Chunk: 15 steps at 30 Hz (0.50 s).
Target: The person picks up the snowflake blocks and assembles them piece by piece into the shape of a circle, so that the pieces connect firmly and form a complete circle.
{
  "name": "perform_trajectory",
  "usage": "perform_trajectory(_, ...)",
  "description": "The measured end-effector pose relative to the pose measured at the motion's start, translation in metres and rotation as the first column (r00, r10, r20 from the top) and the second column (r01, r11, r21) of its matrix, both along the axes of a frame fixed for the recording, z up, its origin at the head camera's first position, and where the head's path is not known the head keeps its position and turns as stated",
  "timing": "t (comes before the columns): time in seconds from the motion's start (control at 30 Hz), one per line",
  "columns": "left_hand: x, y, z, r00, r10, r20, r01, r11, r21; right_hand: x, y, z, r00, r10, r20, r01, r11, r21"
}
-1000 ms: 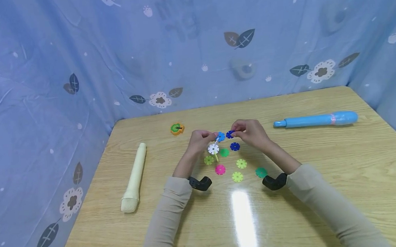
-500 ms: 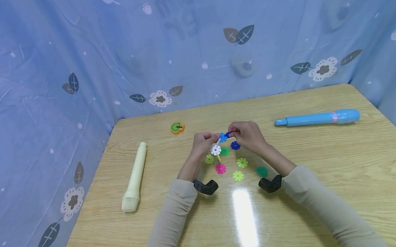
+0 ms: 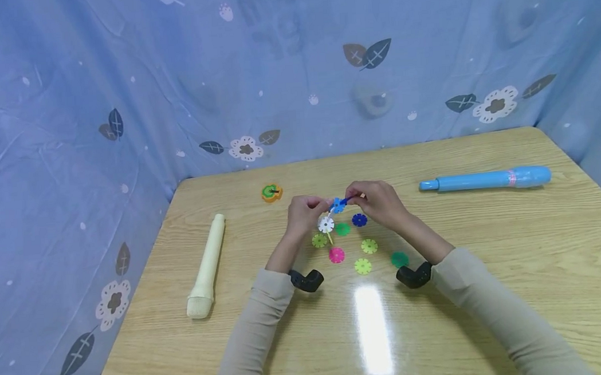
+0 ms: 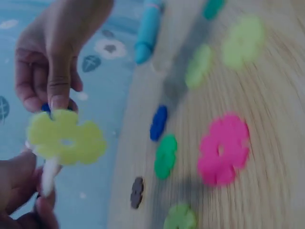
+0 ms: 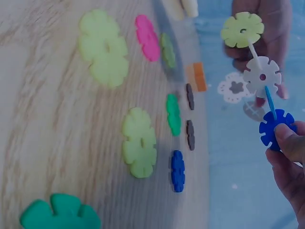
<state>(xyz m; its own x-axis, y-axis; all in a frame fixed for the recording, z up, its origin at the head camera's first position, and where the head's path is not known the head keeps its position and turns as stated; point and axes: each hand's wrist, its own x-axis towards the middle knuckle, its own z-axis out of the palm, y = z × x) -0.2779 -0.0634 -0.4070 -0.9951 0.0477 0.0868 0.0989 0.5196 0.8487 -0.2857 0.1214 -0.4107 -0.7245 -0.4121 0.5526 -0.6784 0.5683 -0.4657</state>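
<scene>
Above the table my left hand (image 3: 302, 215) pinches a small chain of notched plastic discs. In the head view it shows a white disc (image 3: 326, 225), a light blue disc (image 3: 338, 205) and a yellow disc seen nearly edge-on. Between thumb and fingers, my right hand (image 3: 379, 203) pinches a dark blue disc (image 5: 277, 129), which meets the light blue one at its edge. The right wrist view shows the yellow disc (image 5: 242, 30) at the chain's far end and the white disc (image 5: 262, 76) midway. The left fingers partly hide the chain in the head view.
Below the hands lie several loose discs, among them a pink disc (image 3: 337, 255), a dark blue disc (image 3: 359, 220) and a teal disc (image 3: 400, 259). A cream microphone-shaped toy (image 3: 206, 268) lies left, a blue one (image 3: 486, 179) right. An orange tree-shaped piece (image 3: 271, 192) sits behind.
My right hand has brought the dark blue disc leftward against the light blue disc. The dark blue disc, first seen flat-on and apart, now appears edge-on at the chain's end.
</scene>
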Motion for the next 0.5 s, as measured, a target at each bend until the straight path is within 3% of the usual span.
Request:
perform_trajectory(0.1,0.0008,0.0004,0.0027,0.987,-0.03,-0.16,0.017,0.996,-0.083,-0.0001,-0.0005,-0.0025,1.0,0.015,0.023,-0.015,1.0,-0.004)
perform_trajectory(0.17,0.0007,0.0016,0.004,0.96,-0.088,-0.266,0.046,0.986,-0.159,0.0001,-0.0011,-0.004,0.999,0.019,0.042,-0.019,1.0,-0.015)
perform_trajectory(0.23,0.0006,0.0031,0.0046,0.931,-0.159,-0.33,0.081,0.968,-0.237,0.0005,-0.0024,-0.0051,0.998,0.02,0.056,-0.018,0.999,-0.035)
perform_trajectory(0.3,0.0004,0.0045,0.0042,0.908,-0.227,-0.353,0.119,0.945,-0.303,0.0013,-0.004,-0.0055,0.998,0.023,0.064,-0.019,0.998,-0.06)
perform_trajectory(0.37,0.0,0.0053,0.0029,0.897,-0.268,-0.352,0.146,0.93,-0.337,0.0023,-0.0058,-0.0059,0.997,0.028,0.067,-0.023,0.996,-0.081)
perform_trajectory(0.5,0.0011,0.004,0.0006,0.907,-0.271,-0.323,0.154,0.926,-0.344,0.0039,-0.0075,-0.0073,0.992,0.049,0.12,-0.036,0.993,-0.114)
